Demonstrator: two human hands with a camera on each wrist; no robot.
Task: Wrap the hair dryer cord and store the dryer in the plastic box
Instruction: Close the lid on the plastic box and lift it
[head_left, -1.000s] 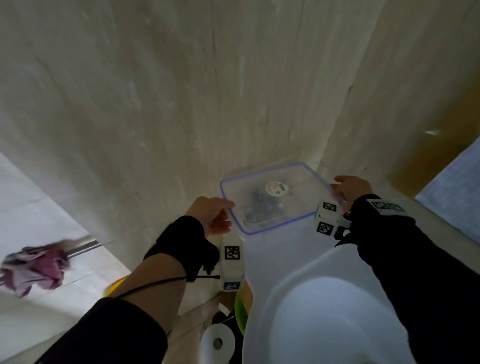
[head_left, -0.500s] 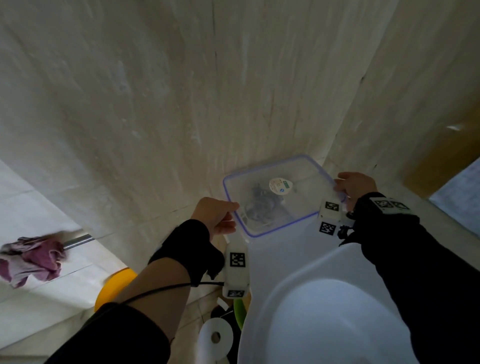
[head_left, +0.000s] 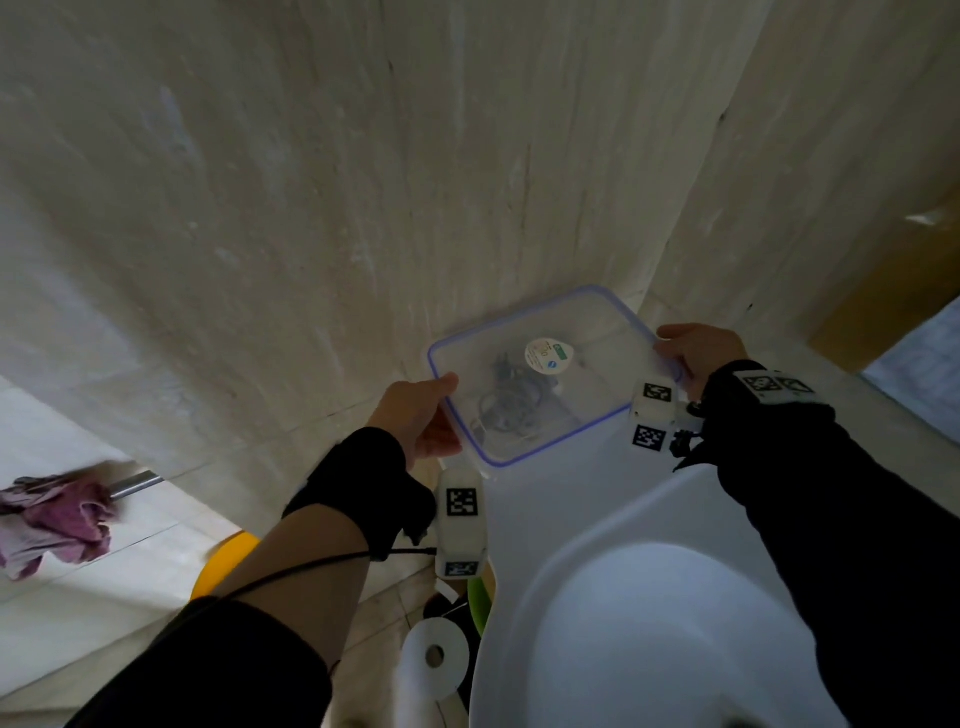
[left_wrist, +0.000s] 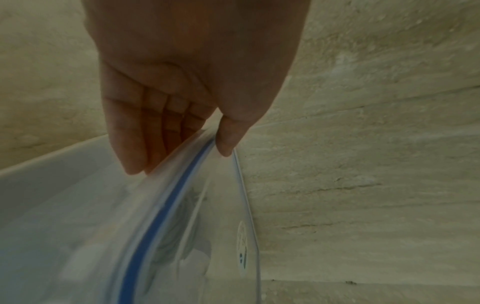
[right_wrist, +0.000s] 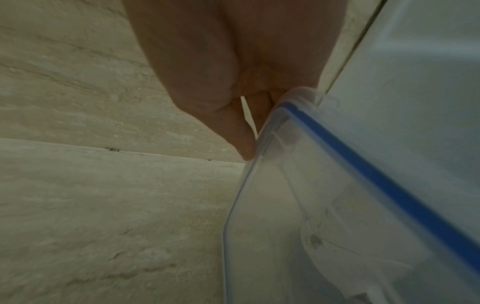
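A clear plastic box (head_left: 524, 317) with a blue-sealed lid sits in the back corner of the white counter, against the tiled walls. Through the lid I see a dark coiled cord (head_left: 511, 400) and a round label (head_left: 548, 356); the dryer body is only a pale blur. My left hand (head_left: 415, 415) grips the box's left edge, thumb (left_wrist: 228, 139) on the lid (left_wrist: 166, 205) and fingers below the rim. My right hand (head_left: 696, 348) pinches the box's right corner (right_wrist: 285, 115), its fingers (right_wrist: 241, 139) curled against the rim.
A white sink basin (head_left: 649, 623) lies just in front of the box. Left of the counter and lower down are a paper roll (head_left: 434, 660), a yellow round object (head_left: 228, 561) and a purple cloth (head_left: 52, 514) on a metal bar. Tiled walls (head_left: 363, 182) close in behind.
Both hands stay on the box's two sides. The box has barely shifted in the corner; the view has drifted a little.
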